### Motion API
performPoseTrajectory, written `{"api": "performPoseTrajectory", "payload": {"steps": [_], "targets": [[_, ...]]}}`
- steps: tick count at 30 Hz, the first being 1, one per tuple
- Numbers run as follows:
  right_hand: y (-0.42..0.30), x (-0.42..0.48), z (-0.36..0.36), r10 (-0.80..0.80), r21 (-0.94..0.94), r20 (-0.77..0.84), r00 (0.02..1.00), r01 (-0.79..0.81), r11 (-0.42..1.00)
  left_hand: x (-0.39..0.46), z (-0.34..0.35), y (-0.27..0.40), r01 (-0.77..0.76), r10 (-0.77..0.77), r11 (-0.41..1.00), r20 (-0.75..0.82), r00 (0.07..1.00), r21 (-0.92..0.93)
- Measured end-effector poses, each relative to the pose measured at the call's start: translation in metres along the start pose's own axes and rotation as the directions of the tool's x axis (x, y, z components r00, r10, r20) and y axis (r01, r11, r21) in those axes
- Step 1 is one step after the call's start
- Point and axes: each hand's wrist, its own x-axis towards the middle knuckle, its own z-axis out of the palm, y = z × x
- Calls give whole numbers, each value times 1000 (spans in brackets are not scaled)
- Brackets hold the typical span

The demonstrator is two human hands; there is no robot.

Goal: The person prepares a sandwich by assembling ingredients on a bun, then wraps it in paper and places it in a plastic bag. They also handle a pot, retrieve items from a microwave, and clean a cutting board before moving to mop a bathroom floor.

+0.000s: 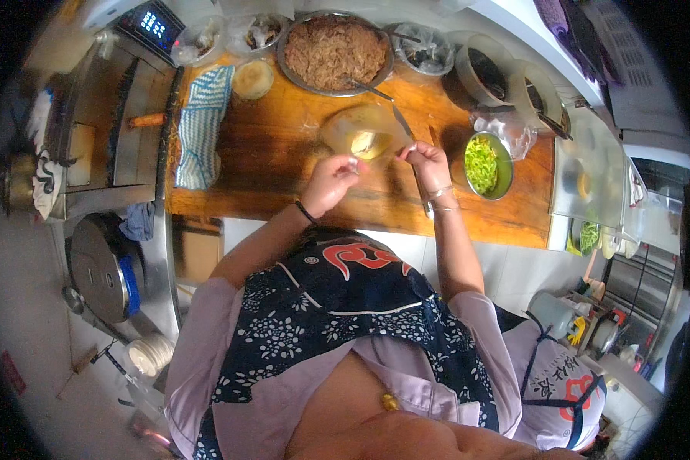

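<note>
My left hand (pixel 332 181) and my right hand (pixel 428 164) pinch the near edge of a clear plastic bag (pixel 345 129), one at each side. A pale yellow, rounded food piece (pixel 370 144) lies in or behind the bag; which one cannot be told. Under my right wrist a long knife (pixel 423 198) lies lengthwise on the wooden worktop (pixel 253 155). Beyond the bag stands a large metal bowl of shredded brown meat (pixel 338 52) with a utensil handle over its rim. To the right of my right hand is a metal bowl of shredded green vegetable (pixel 483 164).
A blue-white striped cloth (pixel 204 126) and a round flatbread (pixel 253 79) lie at the left. Plastic-lined bowls (pixel 425 49) and round containers (pixel 486 69) line the back. A metal oven (pixel 109 115) and a round black appliance (pixel 100 267) stand left. Another person (pixel 558 385) is behind at the right.
</note>
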Motion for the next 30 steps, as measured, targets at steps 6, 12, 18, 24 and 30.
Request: {"api": "performPoseTrajectory", "payload": {"steps": [6,12,18,24,30], "targets": [[-96,-40,24,-24,391,291,956,-96,915,13,-9,68,-388,360,918,237,902,83],[-60,-61,55,-81,339,112,990,39,940,-9,19,69,84,23,970,428,904,-230],[-56,-100,42,-142,-139,172,975,167,976,4,-16,-22,-1,-38,987,-236,971,-163],[-40,-112,56,-277,68,171,945,270,961,11,5,-32,145,-379,754,-245,892,-640],[-34,-96,66,116,667,-161,980,21,745,11,43,38,28,-28,998,4,1000,-54]]}}
